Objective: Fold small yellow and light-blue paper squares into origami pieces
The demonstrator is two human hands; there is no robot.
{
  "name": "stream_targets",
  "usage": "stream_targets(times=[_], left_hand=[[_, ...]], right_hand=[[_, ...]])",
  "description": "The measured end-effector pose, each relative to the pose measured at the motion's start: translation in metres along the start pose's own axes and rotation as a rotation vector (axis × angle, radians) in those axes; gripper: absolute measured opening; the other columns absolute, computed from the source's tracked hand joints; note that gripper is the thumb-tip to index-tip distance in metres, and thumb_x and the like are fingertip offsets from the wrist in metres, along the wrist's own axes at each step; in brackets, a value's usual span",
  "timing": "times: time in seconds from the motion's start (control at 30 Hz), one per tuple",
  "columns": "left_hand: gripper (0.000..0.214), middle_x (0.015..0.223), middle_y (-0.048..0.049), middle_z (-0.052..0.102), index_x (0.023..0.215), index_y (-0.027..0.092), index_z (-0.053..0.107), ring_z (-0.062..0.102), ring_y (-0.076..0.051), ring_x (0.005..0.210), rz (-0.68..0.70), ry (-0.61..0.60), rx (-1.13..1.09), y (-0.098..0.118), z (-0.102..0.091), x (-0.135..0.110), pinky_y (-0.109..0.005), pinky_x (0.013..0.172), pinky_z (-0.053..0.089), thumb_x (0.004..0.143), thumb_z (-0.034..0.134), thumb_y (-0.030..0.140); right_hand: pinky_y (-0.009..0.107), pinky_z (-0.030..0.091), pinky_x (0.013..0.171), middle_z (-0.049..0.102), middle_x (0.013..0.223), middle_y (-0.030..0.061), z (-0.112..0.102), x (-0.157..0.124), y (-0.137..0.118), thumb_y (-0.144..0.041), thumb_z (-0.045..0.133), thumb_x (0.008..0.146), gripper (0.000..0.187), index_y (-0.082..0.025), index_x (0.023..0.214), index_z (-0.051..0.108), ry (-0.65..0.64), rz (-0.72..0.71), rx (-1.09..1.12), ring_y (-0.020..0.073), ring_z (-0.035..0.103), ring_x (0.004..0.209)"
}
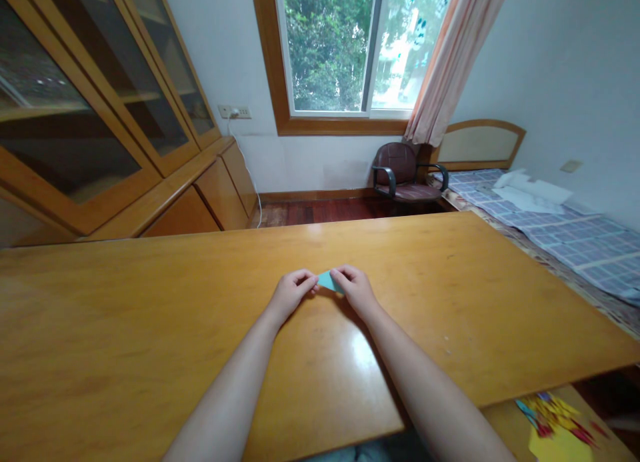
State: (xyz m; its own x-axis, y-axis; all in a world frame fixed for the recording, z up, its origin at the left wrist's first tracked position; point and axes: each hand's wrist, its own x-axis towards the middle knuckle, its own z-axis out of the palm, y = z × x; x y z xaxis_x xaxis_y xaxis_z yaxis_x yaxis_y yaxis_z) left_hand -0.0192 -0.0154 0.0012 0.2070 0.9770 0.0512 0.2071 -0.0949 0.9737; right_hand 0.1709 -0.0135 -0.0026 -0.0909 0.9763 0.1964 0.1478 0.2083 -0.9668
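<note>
A small light-blue piece of folded paper (pixel 327 281) is held between my two hands, just above the middle of the wooden table (pixel 150 329). My left hand (pixel 296 291) pinches its left tip between thumb and fingers. On the other side, my right hand (pixel 354 287) grips the wider right end, with the thumb on top. The paper looks like a narrow triangle pointing left. Part of its right end is hidden behind my right thumb and fingers.
At the lower right, a lower surface bears a yellow sheet (pixel 560 445) and a pile of colourful small items (pixel 555 415). Beyond the table stand a dark red armchair (pixel 407 172), a bed (pixel 575 222) and a wooden cabinet (pixel 190 195).
</note>
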Motion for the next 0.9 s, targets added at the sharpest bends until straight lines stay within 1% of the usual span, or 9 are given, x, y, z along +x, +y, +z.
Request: stream_targets(times=[0.17,0.47,0.9], left_hand=[[0.028,0.067,-0.0017,0.068,0.071,0.016,0.066,0.059,-0.016,0.063,0.008,0.002,0.015,-0.0032,-0.0005,0.0007,-0.025,0.063,0.044,0.081,0.063,0.043],[0.029,0.064,-0.0011,0.066,0.07,0.016,0.065,0.058,-0.015,0.061,0.007,0.025,0.002,0.0008,-0.0004,0.0015,-0.024,0.061,0.044,0.08,0.062,0.043],[0.029,0.063,-0.0008,0.065,0.068,0.016,0.064,0.057,-0.015,0.061,0.016,0.023,-0.014,0.0013,0.0001,0.0005,-0.024,0.061,0.043,0.08,0.061,0.042]], right_hand=[[0.026,0.041,0.063,0.063,0.068,0.0012,-0.0007,-0.0006,-0.0018,-0.046,0.059,0.083,0.033,-0.016,0.071,0.067,0.004,0.011,-0.011,0.0162,0.055,0.067],[0.025,0.036,0.058,0.058,0.064,-0.0001,-0.0009,-0.0005,-0.0025,-0.046,0.058,0.083,0.033,-0.017,0.068,0.065,0.021,0.027,-0.011,0.0147,0.051,0.063],[0.025,0.039,0.061,0.061,0.067,0.0013,0.0002,0.0002,0.0014,-0.045,0.057,0.083,0.033,-0.017,0.069,0.066,0.031,0.021,-0.031,0.0163,0.053,0.067]])
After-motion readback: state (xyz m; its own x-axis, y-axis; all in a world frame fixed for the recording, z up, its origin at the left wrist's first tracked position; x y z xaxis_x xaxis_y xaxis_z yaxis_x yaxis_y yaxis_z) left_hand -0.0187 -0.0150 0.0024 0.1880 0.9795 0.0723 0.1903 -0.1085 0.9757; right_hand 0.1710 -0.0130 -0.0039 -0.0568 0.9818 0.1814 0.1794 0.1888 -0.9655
